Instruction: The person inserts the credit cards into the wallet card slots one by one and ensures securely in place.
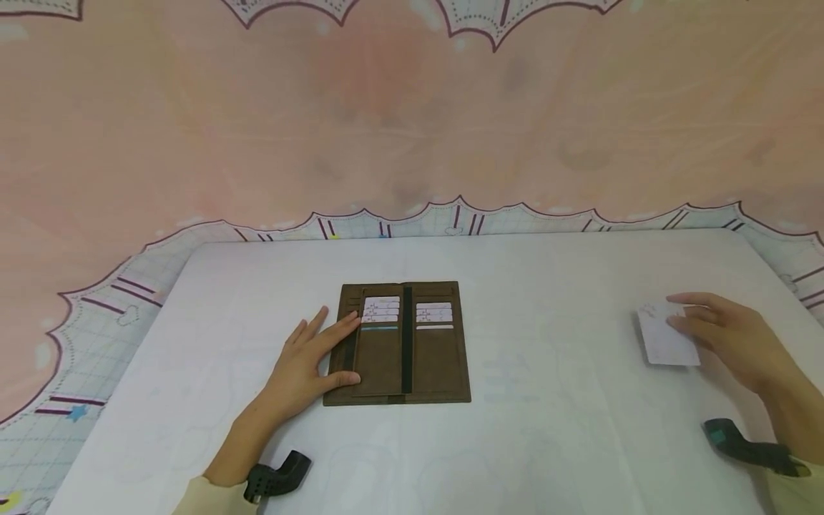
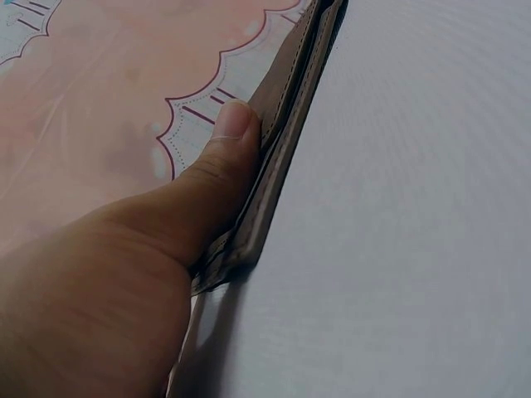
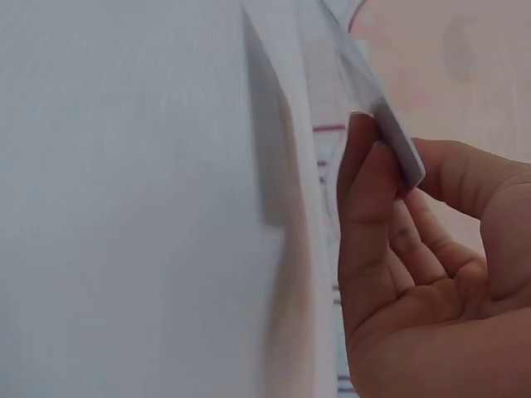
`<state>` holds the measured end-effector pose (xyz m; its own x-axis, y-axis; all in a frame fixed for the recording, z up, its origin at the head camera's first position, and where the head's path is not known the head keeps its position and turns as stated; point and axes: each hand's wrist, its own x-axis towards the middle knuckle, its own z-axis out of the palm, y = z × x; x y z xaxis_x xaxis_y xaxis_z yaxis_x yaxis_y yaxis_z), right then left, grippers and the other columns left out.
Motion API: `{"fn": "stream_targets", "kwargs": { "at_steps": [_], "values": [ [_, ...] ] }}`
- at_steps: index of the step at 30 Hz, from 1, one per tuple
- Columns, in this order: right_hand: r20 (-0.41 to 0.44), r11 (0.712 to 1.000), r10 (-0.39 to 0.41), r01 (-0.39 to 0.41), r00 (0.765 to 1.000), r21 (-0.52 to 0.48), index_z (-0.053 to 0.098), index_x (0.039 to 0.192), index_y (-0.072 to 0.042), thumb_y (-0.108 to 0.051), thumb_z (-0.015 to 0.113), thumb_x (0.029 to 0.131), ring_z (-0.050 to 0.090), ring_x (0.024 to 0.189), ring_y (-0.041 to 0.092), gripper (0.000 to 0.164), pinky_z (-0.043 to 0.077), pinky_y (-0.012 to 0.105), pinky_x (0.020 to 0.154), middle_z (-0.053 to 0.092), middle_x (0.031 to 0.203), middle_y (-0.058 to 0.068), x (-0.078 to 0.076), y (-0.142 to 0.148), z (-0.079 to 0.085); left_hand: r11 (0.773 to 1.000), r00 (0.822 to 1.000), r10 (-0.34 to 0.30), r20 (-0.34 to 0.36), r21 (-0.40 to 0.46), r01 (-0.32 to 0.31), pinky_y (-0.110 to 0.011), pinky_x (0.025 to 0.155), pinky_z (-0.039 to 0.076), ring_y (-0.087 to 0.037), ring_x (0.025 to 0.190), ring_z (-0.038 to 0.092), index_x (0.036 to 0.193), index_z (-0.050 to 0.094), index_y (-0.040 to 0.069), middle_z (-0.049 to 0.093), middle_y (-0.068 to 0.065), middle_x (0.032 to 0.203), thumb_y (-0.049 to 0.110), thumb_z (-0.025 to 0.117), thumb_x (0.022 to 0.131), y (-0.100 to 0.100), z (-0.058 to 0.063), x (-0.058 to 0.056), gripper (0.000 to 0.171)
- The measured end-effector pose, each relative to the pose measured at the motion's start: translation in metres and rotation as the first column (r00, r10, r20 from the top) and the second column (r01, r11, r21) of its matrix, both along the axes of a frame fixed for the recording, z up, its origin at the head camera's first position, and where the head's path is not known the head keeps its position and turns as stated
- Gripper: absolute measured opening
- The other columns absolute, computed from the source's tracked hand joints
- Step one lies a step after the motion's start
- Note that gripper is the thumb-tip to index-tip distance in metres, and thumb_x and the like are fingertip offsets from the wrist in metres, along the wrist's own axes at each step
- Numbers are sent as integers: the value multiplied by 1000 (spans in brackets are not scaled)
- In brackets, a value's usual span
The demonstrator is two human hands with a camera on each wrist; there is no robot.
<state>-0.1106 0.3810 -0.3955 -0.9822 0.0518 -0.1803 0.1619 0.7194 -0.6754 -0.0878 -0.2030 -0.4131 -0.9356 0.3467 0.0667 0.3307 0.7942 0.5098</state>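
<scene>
A brown wallet lies unfolded on the white table, with white cards tucked in slots of both halves. My left hand rests on its left edge, fingers spread and thumb lying over the lower corner. Off to the right, my right hand pinches a white card between thumb and fingers. In the right wrist view the card appears nearly edge-on, tilted above the table, its shadow falling on the surface.
The white tabletop stretches between the wallet and my right hand. Beyond its far edge hangs or lies a peach cloth with scalloped, lined borders. A black wrist device is strapped to each forearm.
</scene>
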Motion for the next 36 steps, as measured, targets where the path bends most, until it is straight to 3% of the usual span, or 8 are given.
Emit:
{"fn": "stream_targets", "kwargs": {
  "at_steps": [4, 8, 18, 24, 32, 36],
  "values": [
    [-13, 1000, 3, -3, 1000, 25, 37, 144, -5, -48, 48, 97, 36, 122, 51, 65, 39, 64, 91, 35, 141, 33, -7, -14, 5, 1000, 1000, 0, -2, 0, 0, -53, 115, 1, -32, 144, 11, 147, 41, 23, 38, 1, 150, 43, 79, 73, 0, -1, 0, 86],
    [-30, 999, 4, -3, 1000, 35, 40, 144, -8, -51, 47, 96, 32, 126, 52, 65, 33, 71, 92, 37, 140, 32, -12, -26, 11, 1000, 1000, -4, -9, 5, 4, -53, 115, 2, -32, 144, 11, 147, 41, 23, 38, 2, 150, 43, 80, 72, 0, -1, 0, 86],
    [-67, 999, -29, 26, 997, -46, 41, 144, -13, -51, 53, 94, 19, 138, 45, 64, 23, 70, 101, 34, 147, 23, -25, -55, 19, 1000, 1000, -5, -11, 3, 5, -52, 115, 2, -31, 144, 11, 147, 41, 23, 38, 2, 150, 44, 80, 72, -1, -1, 0, 87],
    [-72, 998, 1, -5, 997, -62, 43, 143, -15, -51, 53, 93, 22, 138, 41, 63, 28, 69, 99, 38, 147, 18, -30, -72, 24, 1000, 1000, -11, -20, -2, 11, -52, 115, 2, -31, 144, 11, 147, 41, 23, 38, 2, 150, 45, 79, 72, -2, -2, 0, 87],
    [-66, 994, -8, 0, 998, -110, 41, 145, -17, -53, 57, 90, 36, 133, 33, 68, 41, 50, 99, 40, 146, 12, -38, -95, 28, 1000, 1000, -7, -19, -4, 7, -51, 115, 2, -30, 144, 11, 147, 41, 24, 39, 2, 149, 46, 79, 72, -2, -3, 0, 87],
    [-59, 987, -10, 0, 998, -161, 41, 146, -18, -50, 59, 90, 37, 132, 31, 67, 41, 49, 100, 40, 146, 12, -41, -108, 31, 1000, 1000, -9, -17, -4, 9, -52, 115, 2, -31, 144, 11, 147, 41, 23, 39, 2, 149, 46, 79, 72, -2, -2, 0, 87]
  ]
}}
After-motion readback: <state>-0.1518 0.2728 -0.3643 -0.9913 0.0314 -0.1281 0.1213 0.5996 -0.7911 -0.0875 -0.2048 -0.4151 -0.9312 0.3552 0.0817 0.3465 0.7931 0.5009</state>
